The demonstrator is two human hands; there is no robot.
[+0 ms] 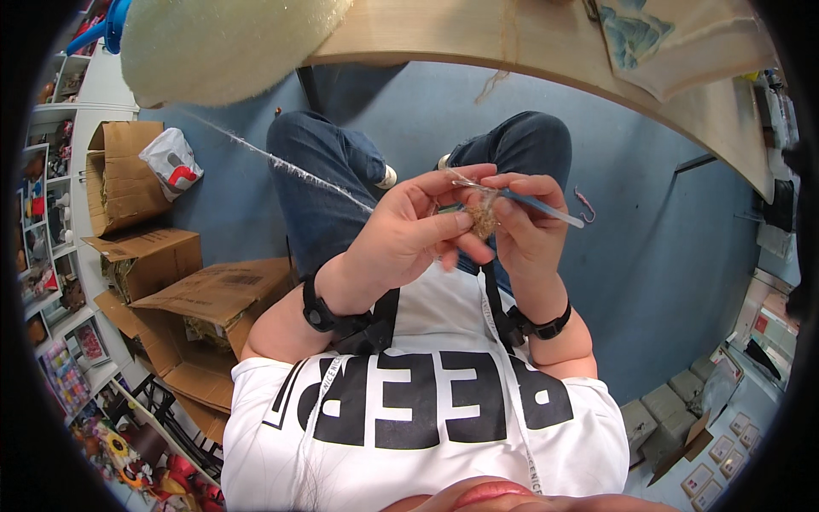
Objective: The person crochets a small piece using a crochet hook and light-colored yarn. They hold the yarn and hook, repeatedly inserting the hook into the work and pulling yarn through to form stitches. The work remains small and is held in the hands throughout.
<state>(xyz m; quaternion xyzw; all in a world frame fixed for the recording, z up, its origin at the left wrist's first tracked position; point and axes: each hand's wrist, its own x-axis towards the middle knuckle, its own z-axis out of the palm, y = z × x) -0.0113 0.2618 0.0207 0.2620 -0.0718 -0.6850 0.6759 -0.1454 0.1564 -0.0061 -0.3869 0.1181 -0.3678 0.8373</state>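
My left hand (403, 230) pinches a small brown fuzzy crochet piece (483, 219) between thumb and fingers, above my lap. Close against it, my right hand (531, 224) grips a crochet hook with a translucent blue handle (544, 208). The handle's pale end sticks out to the right, and the metal shaft (473, 185) lies across the top of the piece by my left index finger. From my left hand a fuzzy white yarn (301, 169) stretches up and left towards a large pale yellow fuzzy bundle (224, 45). Fingers hide part of the piece.
A wooden table (409, 29) runs ahead of my knees, with loose tan strands (505, 38) over its edge and a printed cloth or bag (684, 45) on it. Open cardboard boxes (211, 301) and a white plastic bag (171, 163) stand left, before shelves. A pink strand (584, 206) lies on the floor.
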